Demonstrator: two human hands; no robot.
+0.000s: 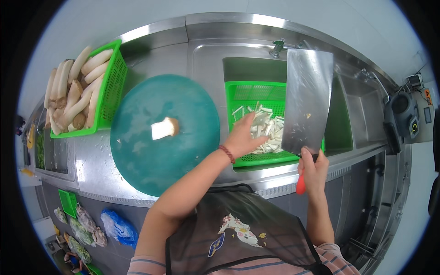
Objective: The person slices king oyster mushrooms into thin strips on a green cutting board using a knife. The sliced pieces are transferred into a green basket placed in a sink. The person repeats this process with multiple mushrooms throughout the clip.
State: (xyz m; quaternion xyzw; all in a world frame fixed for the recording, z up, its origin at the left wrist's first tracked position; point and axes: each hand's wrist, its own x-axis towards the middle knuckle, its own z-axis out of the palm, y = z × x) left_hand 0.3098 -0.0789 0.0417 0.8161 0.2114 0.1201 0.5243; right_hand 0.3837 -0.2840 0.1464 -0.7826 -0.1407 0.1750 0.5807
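Note:
My right hand (pixel 313 168) grips the red handle of a broad cleaver (pixel 307 99), its blade standing up over the right side of a green plastic basket (pixel 256 90) in the sink. My left hand (pixel 245 135), with a braided bracelet at the wrist, is over that basket with its fingers apart, at the edge of a heap of pale cut mushroom strips (pixel 270 129). To the left, a short piece of king oyster mushroom (pixel 165 128) lies on a round green cutting board (pixel 165 161). The blade hides part of the basket.
A green basket (pixel 115 79) heaped with whole king oyster mushrooms (pixel 74 92) stands left of the board. Behind the sink is a faucet (pixel 277 48); another sink basin (pixel 364 113) lies to the right. Bagged produce (pixel 82 228) and a blue bag (pixel 119 227) rest on the floor.

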